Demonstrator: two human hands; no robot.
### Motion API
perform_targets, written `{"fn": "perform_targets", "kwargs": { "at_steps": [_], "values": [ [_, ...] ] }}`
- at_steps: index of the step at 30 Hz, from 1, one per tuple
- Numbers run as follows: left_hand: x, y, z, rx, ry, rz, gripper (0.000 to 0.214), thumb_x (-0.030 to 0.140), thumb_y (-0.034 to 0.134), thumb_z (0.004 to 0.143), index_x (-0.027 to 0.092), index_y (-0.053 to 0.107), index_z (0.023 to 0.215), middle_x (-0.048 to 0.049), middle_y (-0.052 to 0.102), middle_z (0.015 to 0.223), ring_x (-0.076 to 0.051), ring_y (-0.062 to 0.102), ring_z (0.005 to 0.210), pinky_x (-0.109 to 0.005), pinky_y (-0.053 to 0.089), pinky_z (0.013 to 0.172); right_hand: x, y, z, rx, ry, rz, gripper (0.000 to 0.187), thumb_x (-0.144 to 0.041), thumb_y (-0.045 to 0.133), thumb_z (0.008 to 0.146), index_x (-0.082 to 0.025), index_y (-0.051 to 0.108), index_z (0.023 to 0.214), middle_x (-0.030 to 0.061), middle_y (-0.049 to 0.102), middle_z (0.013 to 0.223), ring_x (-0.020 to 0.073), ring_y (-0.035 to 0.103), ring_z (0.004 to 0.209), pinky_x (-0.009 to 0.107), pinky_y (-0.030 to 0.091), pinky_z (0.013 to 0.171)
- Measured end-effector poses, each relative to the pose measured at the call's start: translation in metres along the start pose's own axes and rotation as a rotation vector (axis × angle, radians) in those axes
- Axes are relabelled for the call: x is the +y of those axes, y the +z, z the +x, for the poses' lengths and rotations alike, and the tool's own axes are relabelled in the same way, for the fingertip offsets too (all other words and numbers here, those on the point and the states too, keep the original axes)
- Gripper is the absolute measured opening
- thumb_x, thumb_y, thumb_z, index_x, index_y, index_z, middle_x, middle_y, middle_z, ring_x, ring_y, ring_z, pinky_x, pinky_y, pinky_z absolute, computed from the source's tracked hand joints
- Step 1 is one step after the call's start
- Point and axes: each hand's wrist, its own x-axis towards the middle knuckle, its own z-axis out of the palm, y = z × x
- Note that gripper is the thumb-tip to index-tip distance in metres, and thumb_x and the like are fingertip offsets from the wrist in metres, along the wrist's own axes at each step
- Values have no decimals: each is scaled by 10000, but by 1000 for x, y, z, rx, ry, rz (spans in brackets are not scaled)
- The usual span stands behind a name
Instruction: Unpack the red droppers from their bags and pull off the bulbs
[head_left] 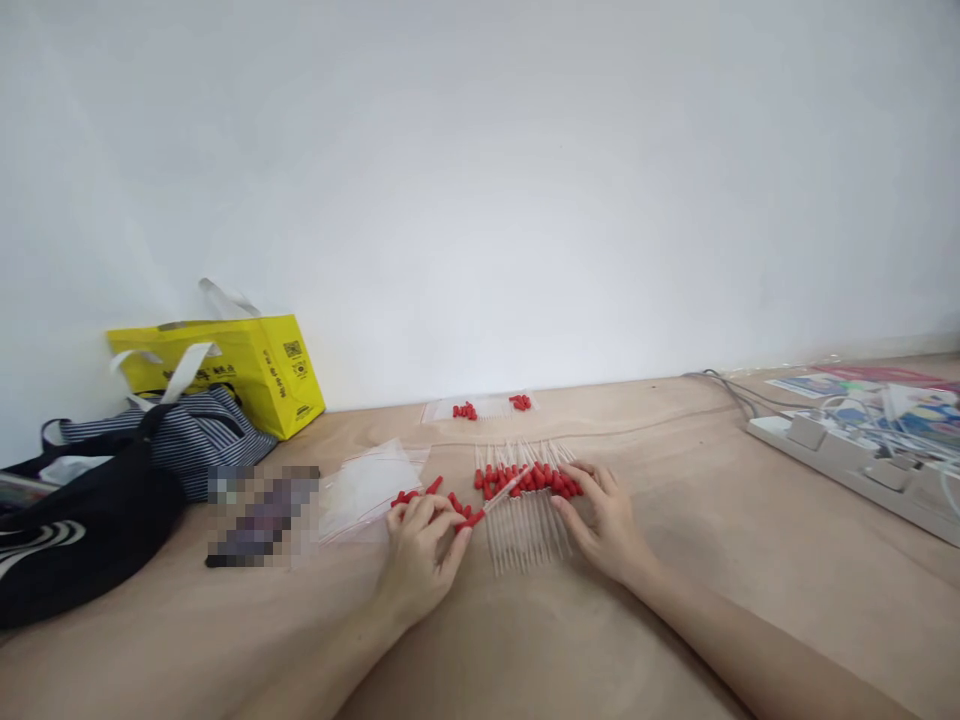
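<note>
My left hand (421,550) pinches the red rubber bulb of a dropper (504,493) whose clear tube slants up to the right across the row. Beside and beneath its fingers lie several loose red rubber bulbs (455,503). A row of droppers (529,530) lies on the table, clear thin tubes pointing toward and away from me, red bulbs gathered across the middle. At the row's right end rests my right hand (604,520), thumb and fingers apart and touching or nearly touching the last red bulbs. Its fingertips partly cover that end.
Clear plastic bags (371,485) lie to the left. Farther back, another bag (495,409) bears two small red clusters. A yellow bag (281,370), a striped bag (202,435) and a black cap (82,540) crowd the left. A white power strip (847,470) with cables is at right.
</note>
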Motion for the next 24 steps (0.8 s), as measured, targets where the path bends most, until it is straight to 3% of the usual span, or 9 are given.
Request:
{"fn": "perform_targets", "kwargs": {
  "at_steps": [5, 10, 16, 20, 24],
  "values": [
    [5, 6, -9, -25, 131, -28, 119, 206, 482, 795, 224, 600, 801, -12, 592, 824, -177, 523, 826, -368, 260, 774, -20, -3, -2, -145, -271, -72, 324, -305, 481, 833, -240, 501, 1149, 60, 586, 1058, 216, 473, 1007, 404, 264, 877],
    [13, 10, -8, 19, 193, -95, 118, 221, 477, 799, 225, 594, 782, -11, 603, 822, -168, 526, 815, -364, 262, 783, -32, 11, -8, -159, -442, -44, 146, -243, 490, 832, -251, 600, 928, -20, 598, 649, 147, 497, 743, 415, 189, 887],
    [18, 14, -7, 13, 219, -135, 141, 304, 503, 809, 255, 603, 894, 5, 641, 826, -162, 530, 817, -364, 253, 820, -39, 13, -10, -194, -436, -62, 163, -214, 440, 837, -226, 603, 839, -22, 539, 575, 133, 437, 658, 393, 199, 846],
    [18, 20, -7, 33, 225, -131, 162, 310, 498, 822, 248, 618, 732, 36, 635, 640, -138, 527, 693, -359, 257, 805, -39, 12, -10, -232, -455, -50, 176, -191, 432, 826, -223, 599, 782, -25, 518, 555, 131, 418, 650, 382, 191, 840],
    [16, 21, -9, 36, 214, -130, 194, 313, 513, 813, 230, 600, 662, 36, 629, 600, -140, 517, 657, -361, 252, 784, -38, 12, -10, -249, -460, -37, 176, -192, 431, 823, -211, 578, 728, -27, 499, 533, 131, 394, 637, 378, 196, 821]
  ]
}}
